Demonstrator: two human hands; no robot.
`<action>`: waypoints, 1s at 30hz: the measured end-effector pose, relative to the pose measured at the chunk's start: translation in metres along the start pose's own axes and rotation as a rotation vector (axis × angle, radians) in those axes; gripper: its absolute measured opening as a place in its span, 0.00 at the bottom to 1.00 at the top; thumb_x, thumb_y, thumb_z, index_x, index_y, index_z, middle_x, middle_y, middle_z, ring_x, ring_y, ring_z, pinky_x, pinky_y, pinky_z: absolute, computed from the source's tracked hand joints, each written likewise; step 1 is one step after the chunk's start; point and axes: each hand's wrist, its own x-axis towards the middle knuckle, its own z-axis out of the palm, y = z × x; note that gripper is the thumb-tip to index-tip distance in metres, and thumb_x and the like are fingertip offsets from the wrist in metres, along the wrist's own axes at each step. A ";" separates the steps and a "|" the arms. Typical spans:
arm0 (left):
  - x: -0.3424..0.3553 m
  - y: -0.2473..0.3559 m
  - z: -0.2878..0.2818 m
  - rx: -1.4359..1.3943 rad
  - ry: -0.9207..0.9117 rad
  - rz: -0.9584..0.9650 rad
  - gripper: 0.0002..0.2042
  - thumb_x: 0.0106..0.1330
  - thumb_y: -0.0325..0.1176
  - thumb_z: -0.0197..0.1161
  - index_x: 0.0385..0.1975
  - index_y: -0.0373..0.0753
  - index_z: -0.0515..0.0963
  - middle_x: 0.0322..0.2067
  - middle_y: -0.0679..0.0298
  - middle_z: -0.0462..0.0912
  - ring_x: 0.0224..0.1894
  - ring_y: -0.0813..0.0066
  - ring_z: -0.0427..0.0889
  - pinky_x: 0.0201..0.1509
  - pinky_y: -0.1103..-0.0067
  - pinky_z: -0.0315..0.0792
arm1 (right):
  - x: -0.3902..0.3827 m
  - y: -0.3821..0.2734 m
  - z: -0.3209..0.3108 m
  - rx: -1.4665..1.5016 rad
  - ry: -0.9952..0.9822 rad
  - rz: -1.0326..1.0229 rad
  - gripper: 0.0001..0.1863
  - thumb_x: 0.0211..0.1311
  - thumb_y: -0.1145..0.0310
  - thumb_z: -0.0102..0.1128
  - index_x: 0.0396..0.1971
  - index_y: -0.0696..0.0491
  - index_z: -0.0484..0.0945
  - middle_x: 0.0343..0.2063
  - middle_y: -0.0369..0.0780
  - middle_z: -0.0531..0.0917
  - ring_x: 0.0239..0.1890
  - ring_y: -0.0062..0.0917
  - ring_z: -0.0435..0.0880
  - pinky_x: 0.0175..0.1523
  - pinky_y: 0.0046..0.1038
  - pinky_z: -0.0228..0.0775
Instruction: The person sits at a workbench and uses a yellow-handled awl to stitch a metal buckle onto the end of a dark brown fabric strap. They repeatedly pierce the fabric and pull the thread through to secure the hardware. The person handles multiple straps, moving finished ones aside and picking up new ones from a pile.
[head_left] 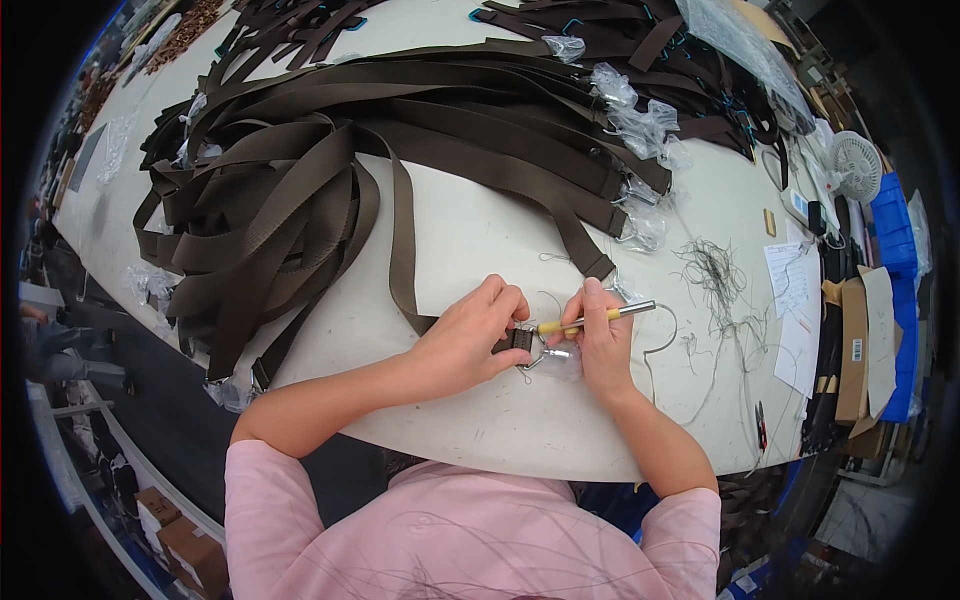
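Right now your left hand (470, 340) is closed, fingers pinched together on a small dark metal buckle (515, 341) at the end of a long olive-brown woven webbing strap (402, 250). The buckle sits low on the white surface (480, 225), just below the picture's centre, between your two hands. Your right hand (603, 345) is clamped around a slim pen-shaped tool with a yellow grip and silver metal barrel (600, 316), held nearly level, its yellow end pointing toward the buckle at 9 o'clock from that hand. Whether the tip touches the buckle, you cannot tell from this view. Under your right hand lies a small clear plastic bag (560, 358), touching the buckle's right side.

At 12 o'clock from your hands, a broad heap of the same olive-brown straps (300, 170) spreads across the surface, with crumpled clear plastic wrappers (640, 125) on its right edge. At 3 o'clock lies a tangle of loose thin threads (712, 268), and beyond it white paper sheets (790, 280).
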 end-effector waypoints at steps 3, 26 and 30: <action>0.000 0.000 -0.001 0.008 -0.011 0.012 0.21 0.58 0.28 0.76 0.45 0.35 0.70 0.44 0.58 0.69 0.45 0.64 0.80 0.50 0.72 0.81 | 0.000 0.002 0.000 -0.018 -0.011 0.000 0.29 0.82 0.51 0.43 0.24 0.57 0.74 0.20 0.35 0.76 0.20 0.20 0.82 0.26 0.20 0.71; 0.008 -0.018 0.002 0.101 0.066 0.249 0.04 0.66 0.20 0.63 0.35 0.35 0.74 0.35 0.60 0.75 0.29 0.66 0.78 0.33 0.72 0.73 | -0.004 0.002 -0.003 0.069 0.074 -0.048 0.29 0.83 0.52 0.40 0.20 0.54 0.71 0.17 0.33 0.70 0.17 0.14 0.69 0.23 0.18 0.67; 0.008 -0.019 0.002 0.083 0.065 0.250 0.04 0.66 0.20 0.62 0.35 0.35 0.74 0.35 0.60 0.74 0.28 0.66 0.77 0.33 0.73 0.72 | -0.003 0.001 0.000 0.029 0.061 -0.026 0.29 0.83 0.52 0.43 0.21 0.55 0.72 0.18 0.33 0.71 0.17 0.15 0.71 0.25 0.19 0.71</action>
